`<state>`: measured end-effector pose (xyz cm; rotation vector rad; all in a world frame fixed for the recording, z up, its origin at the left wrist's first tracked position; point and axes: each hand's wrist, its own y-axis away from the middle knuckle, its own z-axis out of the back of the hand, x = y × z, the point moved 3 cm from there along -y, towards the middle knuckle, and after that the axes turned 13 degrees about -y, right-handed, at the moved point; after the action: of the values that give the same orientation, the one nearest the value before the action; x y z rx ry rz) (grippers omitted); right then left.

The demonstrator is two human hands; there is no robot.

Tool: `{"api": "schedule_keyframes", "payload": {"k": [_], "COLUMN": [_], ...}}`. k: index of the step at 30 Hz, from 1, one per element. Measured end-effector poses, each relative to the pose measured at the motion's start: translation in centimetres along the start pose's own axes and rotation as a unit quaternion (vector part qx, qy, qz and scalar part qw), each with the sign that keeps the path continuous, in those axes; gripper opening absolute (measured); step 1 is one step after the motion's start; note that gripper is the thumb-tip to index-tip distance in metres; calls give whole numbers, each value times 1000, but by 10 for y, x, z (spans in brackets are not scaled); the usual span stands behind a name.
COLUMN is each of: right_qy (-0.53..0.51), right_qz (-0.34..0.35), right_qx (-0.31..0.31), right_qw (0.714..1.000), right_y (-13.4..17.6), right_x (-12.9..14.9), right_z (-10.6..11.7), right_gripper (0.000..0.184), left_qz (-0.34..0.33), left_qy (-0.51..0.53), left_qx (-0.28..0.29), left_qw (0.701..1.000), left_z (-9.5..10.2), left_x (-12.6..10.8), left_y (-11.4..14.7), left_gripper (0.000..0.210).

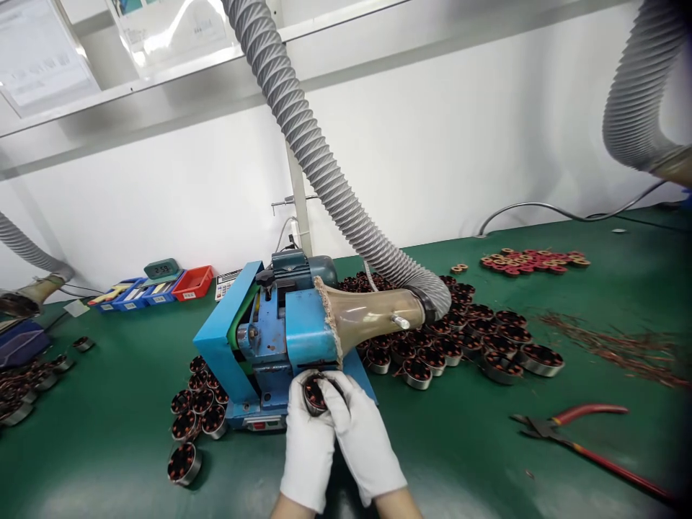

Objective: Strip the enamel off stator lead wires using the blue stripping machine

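Note:
A motor stator [313,395], round with a dark core and copper windings, is held in front of the blue machine [311,328]. My left hand [308,440], in a white glove, grips it from the left side. From the right, my gloved right hand [360,425] closes on the same stator, fingers across its edge. The stator lies just under the machine's blue hood, and I cannot tell whether it touches anything inside. A translucent funnel [378,315] joins the hood to a grey ribbed hose [329,166].
Finished-looking metal-rimmed stators [184,463] stand left of the machine, and many more [416,371] lie to its right. Red-handled cutters [562,429] rest at right near loose copper wire [610,346]. Red rings [533,261], a red bin [193,282] and blue bins [135,292] sit further back.

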<state>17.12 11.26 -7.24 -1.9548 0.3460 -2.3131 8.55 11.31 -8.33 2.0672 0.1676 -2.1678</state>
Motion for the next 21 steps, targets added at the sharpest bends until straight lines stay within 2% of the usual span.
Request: {"api": "schedule_keyframes", "payload": {"k": [4,9,12,15,18,21], "right_qy": [-52,-71,-73,-83,-103,-193], "right_qz": [-22,-33,-26,-15,-27,-90], "right_qx": [6,-5,-8,19,41,5], "right_qw": [998,997,997,996,993,977], "right_y": [-1,-2,8,25,38,39], "right_x": [-4,-5,-2,3,10,12], "right_z": [0,-3,-1,5,16,28], "right_gripper": [29,29,25,21,22,32], "left_qz": [-9,-16,-20,-25,-60,-122], "left_qy": [-7,-6,-5,-9,-47,-105], "left_qx": [-25,-25,-21,-28,-5,15], "left_qw": [1000,1000,1000,999,997,987], "left_z": [-1,-1,4,15,26,32], "left_x": [-1,-6,-5,1,5,4], "left_y": [-2,-2,6,19,33,48], "left_gripper": [40,38,38,29,16,29]}}
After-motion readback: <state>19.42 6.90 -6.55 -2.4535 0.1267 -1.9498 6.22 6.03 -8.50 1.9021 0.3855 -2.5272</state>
